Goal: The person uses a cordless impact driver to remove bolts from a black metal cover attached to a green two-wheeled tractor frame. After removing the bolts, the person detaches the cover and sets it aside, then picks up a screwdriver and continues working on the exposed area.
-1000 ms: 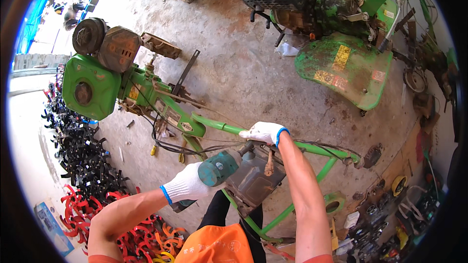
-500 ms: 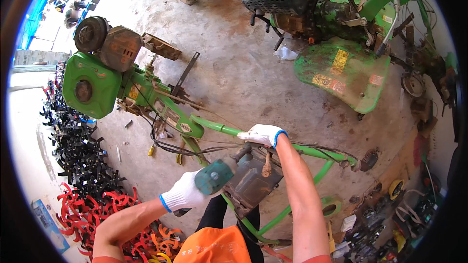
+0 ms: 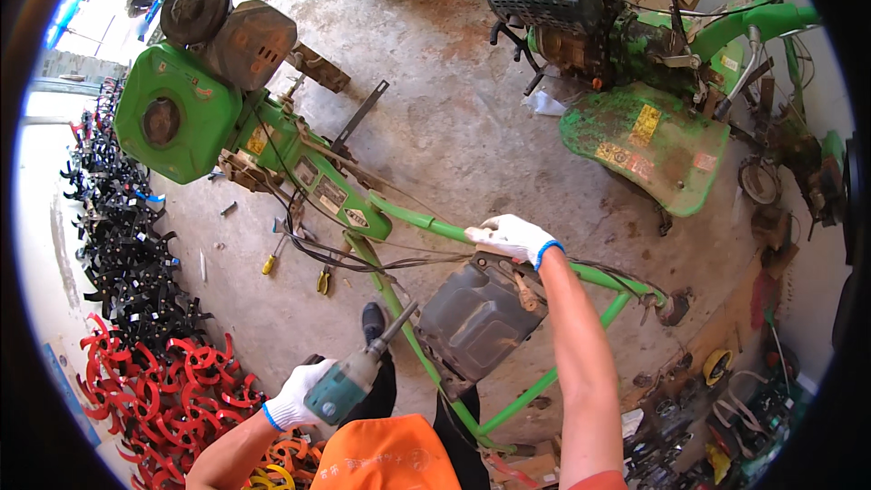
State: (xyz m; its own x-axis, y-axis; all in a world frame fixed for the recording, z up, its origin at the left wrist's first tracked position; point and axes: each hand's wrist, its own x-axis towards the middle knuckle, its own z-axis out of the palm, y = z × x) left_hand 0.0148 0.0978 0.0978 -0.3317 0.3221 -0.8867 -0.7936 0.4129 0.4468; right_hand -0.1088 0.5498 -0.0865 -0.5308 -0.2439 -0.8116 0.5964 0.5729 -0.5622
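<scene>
My right hand (image 3: 510, 238), in a white glove, grips the green handlebar tube (image 3: 413, 218) of a green walking tiller (image 3: 181, 109) that lies across the concrete floor. My left hand (image 3: 295, 396), also gloved, holds a teal power drill (image 3: 349, 379) low in the view, its bit pointing up and right toward the tube. A dark grey plastic cover (image 3: 476, 313) sits between the two handlebar tubes, just below my right hand.
A second green tiller (image 3: 635, 63) with a black engine stands at the upper right. Black tine blades (image 3: 122, 245) and red tine blades (image 3: 172, 381) are piled along the left. A yellow-handled screwdriver (image 3: 270, 259) and pliers (image 3: 324, 279) lie on the floor. Clutter fills the lower right.
My left hand has drawn the drill down and to the left, away from the handlebar and the grey cover. My right hand has stayed on the tube.
</scene>
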